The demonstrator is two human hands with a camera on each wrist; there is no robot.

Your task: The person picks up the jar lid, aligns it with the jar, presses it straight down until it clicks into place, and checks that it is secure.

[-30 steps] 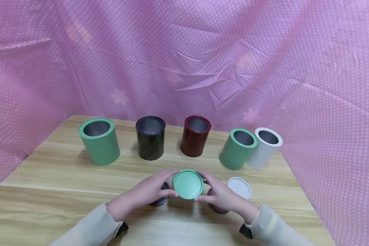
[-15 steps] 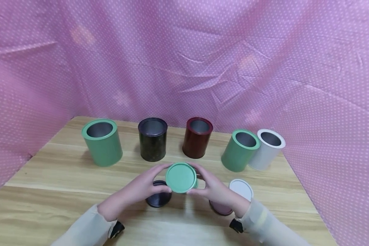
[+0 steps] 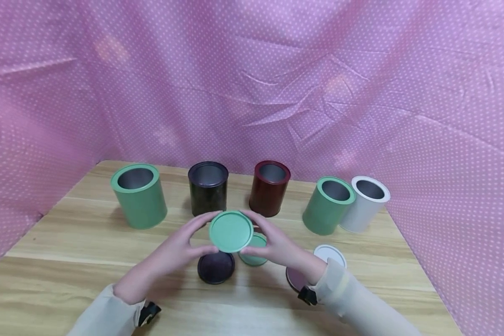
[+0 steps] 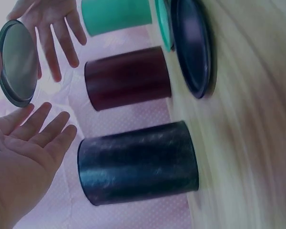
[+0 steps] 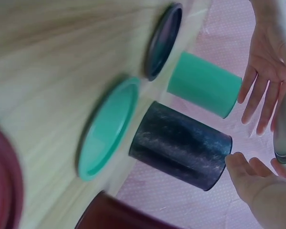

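Observation:
Raised above the table, a round green lid (image 3: 231,231) is held between both hands, its flat face turned up toward the head view. My left hand (image 3: 177,248) grips its left edge with thumb and index finger. The opposite edge is gripped by my right hand (image 3: 275,242). In the left wrist view the underside of the held lid (image 4: 20,64) looks grey, and the other left fingers spread away from it. Below the hands lie a dark lid (image 3: 216,268) and a second green lid (image 3: 254,255), partly covered by my right thumb.
Open cans stand along the back: a large green can (image 3: 142,204), a black can (image 3: 208,193), a dark red can (image 3: 269,193), a smaller green can (image 3: 324,212) and a white can (image 3: 361,210). Under my right forearm are a red lid (image 3: 295,279) and a white lid (image 3: 329,254).
Both hands have carried the green lid leftward and away from me, toward the black can. The second green lid on the table has come into view beneath them.

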